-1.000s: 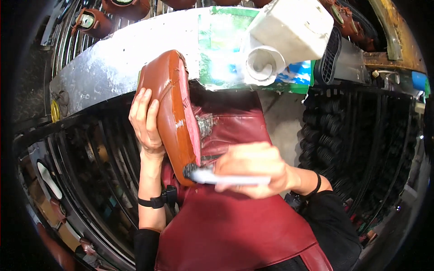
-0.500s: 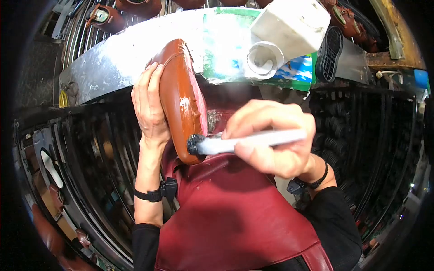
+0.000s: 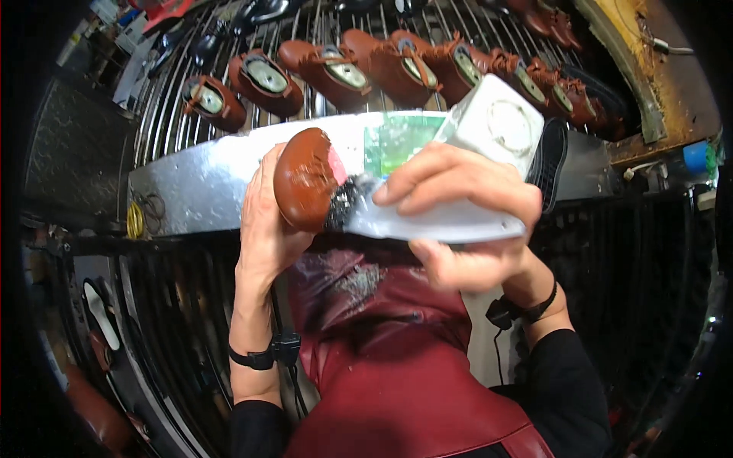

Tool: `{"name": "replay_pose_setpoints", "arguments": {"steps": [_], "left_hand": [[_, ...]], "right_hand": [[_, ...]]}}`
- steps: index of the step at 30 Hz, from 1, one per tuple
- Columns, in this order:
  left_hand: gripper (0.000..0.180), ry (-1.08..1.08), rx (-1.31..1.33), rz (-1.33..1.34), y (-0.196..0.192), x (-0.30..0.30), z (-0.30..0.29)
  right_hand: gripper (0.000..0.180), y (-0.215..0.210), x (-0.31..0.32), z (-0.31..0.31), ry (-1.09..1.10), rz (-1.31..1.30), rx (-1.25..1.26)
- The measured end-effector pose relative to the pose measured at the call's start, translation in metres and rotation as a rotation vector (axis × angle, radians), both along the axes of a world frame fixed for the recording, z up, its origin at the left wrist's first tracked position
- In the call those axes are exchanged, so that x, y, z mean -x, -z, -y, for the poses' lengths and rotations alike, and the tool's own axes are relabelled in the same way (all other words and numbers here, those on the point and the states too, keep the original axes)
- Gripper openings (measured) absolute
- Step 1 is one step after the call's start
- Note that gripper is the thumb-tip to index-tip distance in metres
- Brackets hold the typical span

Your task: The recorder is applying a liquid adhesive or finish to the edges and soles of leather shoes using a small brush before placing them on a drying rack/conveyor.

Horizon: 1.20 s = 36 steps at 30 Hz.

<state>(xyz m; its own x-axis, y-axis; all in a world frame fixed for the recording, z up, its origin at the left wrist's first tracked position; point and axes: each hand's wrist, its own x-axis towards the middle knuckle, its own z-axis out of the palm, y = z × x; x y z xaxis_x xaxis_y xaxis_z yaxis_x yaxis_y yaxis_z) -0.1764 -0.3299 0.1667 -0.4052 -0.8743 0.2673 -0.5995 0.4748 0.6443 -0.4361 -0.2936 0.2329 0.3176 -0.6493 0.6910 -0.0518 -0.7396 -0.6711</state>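
Note:
My left hand (image 3: 263, 217) is wrapped round a brown leather shoe upper (image 3: 304, 179), its rounded end tilted toward me. A pinkish strip of its underside shows along the right edge. My right hand (image 3: 473, 206) grips a brush (image 3: 427, 217) with a pale plastic handle and dark, wet-looking bristles. The bristles touch the shoe's right edge, where the brown leather meets the underside. Beyond my right hand stands a white plastic container (image 3: 500, 126), partly hidden by my fingers. A black shoe sole (image 3: 555, 160) leans to the right of it.
A metal ledge (image 3: 191, 187) runs across in front of me, with a green sheet (image 3: 401, 141) on it. Behind it, several brown shoes (image 3: 336, 72) sit in a row on a rack of metal rods. Dark metal racks flank me below. A yellow coil (image 3: 136, 220) hangs at the left.
The shoe has been tipped from lengthwise to end-on toward me. The brush has moved slightly up with it, staying at its edge. My view has shifted up, showing more of the rack.

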Motion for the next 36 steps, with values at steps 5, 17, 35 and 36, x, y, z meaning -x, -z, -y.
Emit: {"name": "replay_pose_setpoints", "arguments": {"steps": [5,17,35,36], "left_hand": [[0.093,0.021,-0.154,-0.312,0.033,-0.04,0.038],[0.062,-0.176,-0.369,-0.919,0.129,-0.081,-0.046],[0.061,-0.121,-0.721,-1.175,0.103,-0.033,-0.1],[0.057,-0.057,-0.75,-1.201,0.103,-0.033,-0.098]], "right_hand": [[0.026,0.083,0.006,0.025,0.196,0.054,-0.216],[0.017,0.146,0.024,-0.069,0.971,0.272,-0.598],[0.016,0.093,-0.003,-0.079,0.349,0.692,-0.94],[0.015,0.098,-0.008,-0.087,0.369,0.614,-0.849]]}}
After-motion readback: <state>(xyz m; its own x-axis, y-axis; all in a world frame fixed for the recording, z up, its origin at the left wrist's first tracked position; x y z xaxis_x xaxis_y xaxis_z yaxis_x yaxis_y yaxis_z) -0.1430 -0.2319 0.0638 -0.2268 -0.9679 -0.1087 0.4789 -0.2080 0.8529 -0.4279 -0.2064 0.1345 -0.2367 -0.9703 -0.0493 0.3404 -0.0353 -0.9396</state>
